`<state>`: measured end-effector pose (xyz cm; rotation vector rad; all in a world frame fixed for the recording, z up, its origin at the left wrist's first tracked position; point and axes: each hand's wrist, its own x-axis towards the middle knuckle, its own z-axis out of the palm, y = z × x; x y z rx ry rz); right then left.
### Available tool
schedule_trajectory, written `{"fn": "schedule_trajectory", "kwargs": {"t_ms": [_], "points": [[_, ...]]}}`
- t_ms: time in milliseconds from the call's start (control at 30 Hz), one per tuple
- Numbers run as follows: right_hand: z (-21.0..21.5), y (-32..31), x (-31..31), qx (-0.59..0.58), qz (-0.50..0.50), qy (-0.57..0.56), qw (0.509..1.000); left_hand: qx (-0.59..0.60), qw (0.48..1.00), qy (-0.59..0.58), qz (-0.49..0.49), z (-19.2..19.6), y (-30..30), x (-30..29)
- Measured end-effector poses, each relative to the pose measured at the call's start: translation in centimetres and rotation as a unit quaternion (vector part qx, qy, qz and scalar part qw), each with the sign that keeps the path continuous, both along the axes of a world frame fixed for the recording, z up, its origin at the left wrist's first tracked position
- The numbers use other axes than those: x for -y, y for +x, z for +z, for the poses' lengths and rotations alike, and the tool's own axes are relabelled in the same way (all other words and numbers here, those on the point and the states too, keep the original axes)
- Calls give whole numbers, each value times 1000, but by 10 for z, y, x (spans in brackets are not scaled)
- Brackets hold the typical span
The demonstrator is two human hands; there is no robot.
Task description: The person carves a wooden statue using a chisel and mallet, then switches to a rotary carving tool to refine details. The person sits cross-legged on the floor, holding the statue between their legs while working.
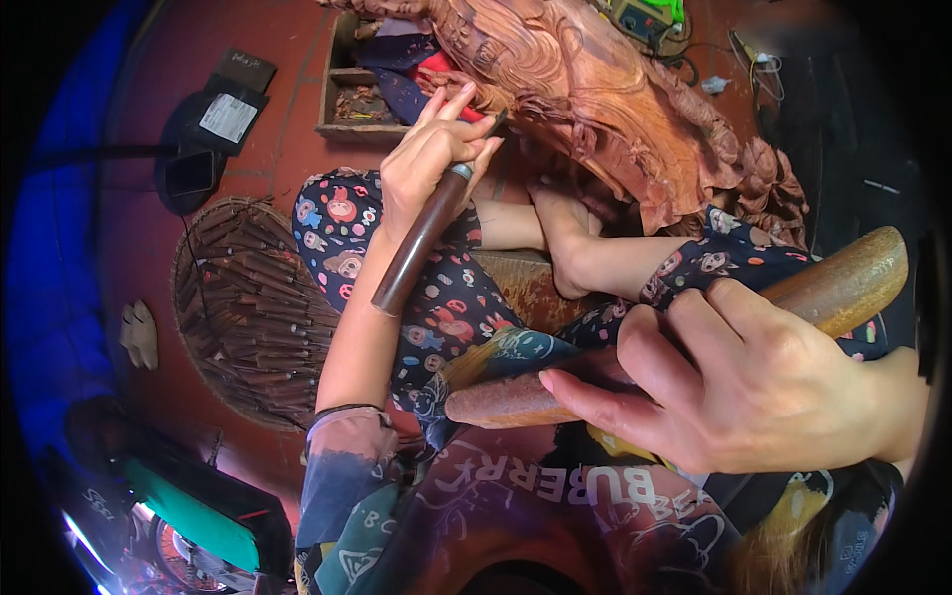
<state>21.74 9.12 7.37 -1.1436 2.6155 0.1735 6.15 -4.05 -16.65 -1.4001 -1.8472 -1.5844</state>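
Observation:
A large reddish-brown wood carving (585, 89) with flowing relief lies across the upper middle, beyond my crossed legs. My left hand (421, 169) is closed around a carving chisel (421, 248), whose dark wooden handle slants down toward me. Its blade end points at the carving's near left edge; whether it touches the wood cannot be made out. In my right hand (744, 387), fingers wrapped around its middle, is a worn wooden mallet (858, 273) shaped like a thick bar. The mallet is held over my lap, apart from the chisel handle.
To the left, a round woven basket (188, 297) holds many dark-handled chisels. A wooden box (325, 119) with wood chips and dark cloth stands beside the carving. My bare foot (570, 243) rests just below the carving. A small electrical box (643, 20) and cables lie at the top right.

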Motion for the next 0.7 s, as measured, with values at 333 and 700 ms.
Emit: {"fn": "schedule_trajectory", "kwargs": {"t_ms": [333, 700], "points": [[-8, 3, -8, 76, -15, 9, 997, 22, 999, 23, 16, -21, 1, 2], [-9, 5, -4, 42, -59, 12, 997, 34, 997, 69, -8, -32, 0, -10]]}}
